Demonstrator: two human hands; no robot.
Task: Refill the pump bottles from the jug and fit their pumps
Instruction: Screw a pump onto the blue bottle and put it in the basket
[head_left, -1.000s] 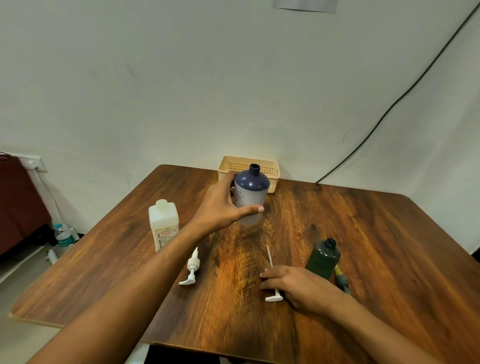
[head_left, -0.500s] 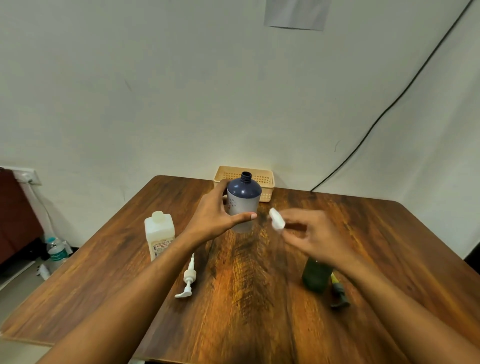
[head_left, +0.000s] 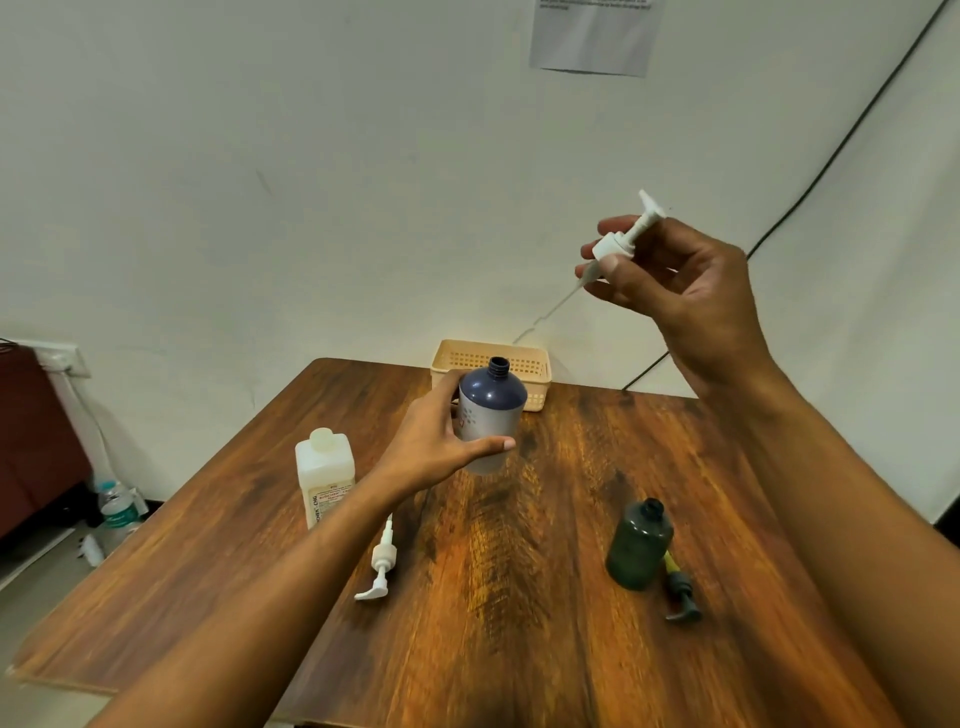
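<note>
Head view: the left hand (head_left: 436, 441) wraps its fingers around the blue bottle (head_left: 491, 410), upright with its neck open, over the table (head_left: 597, 467). The right hand (head_left: 685, 296) pinches a white pump (head_left: 621, 241) high above, its thin tube slanting down. The tube could miss the narrow neck or bend. The jug (head_left: 324, 480) stands left.

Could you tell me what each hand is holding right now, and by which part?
Left hand: blue bottle, by its body. Right hand: white pump, pinched at its collar.
</note>
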